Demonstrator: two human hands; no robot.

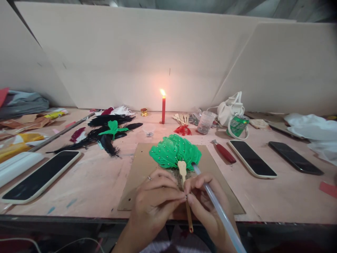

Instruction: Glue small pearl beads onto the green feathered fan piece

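A fan of green feathers (172, 151), dotted with small shiny beads, lies on a brown board (137, 175). Its pale wooden handle (182, 169) runs down toward me, beneath my fingers. My left hand (158, 193) is closed in a pinch, thumb and forefinger meeting over the handle. Against those fingertips press the thumb and forefinger of my right hand (207, 196); a tiny shiny bit shows between them, too small to name surely. Through my right hand also passes a long translucent glue stick (217, 205), its dark tip by the fan's right edge.
A lit red candle (163, 110) stands behind the board. Phones (252, 158) lie on both sides, with a red-handled tool (223, 151) at right. Loose black feathers (105, 135), a plastic cup (206, 122), a green can (237, 126) and a small dish of beads (149, 133) sit farther back.
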